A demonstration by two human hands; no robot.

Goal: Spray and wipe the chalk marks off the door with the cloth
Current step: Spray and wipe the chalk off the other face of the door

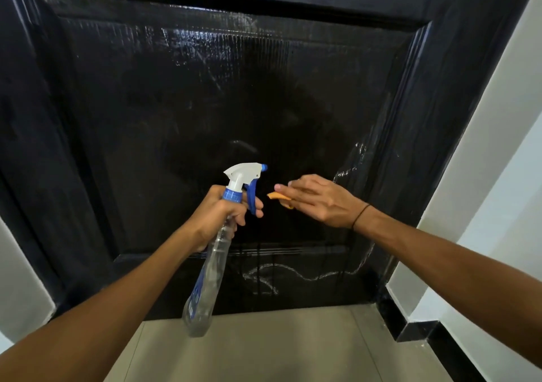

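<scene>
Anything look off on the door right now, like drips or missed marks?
Yes. Chalk marks remain on the door's bottom rail and right edge, with liquid running down through them. The right hand presses the cloth higher up.

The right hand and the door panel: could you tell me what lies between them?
The orange cloth, pressed under the right hand against the door, in the head view.

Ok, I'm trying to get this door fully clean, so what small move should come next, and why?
Probably slide the right hand, which presses the orange cloth flat on the door, down toward the chalk marks on the lower rail. That white squiggle is plainly unwiped, with drips running through it. The left hand holds the spray bottle ready if more wetting is needed.
</scene>
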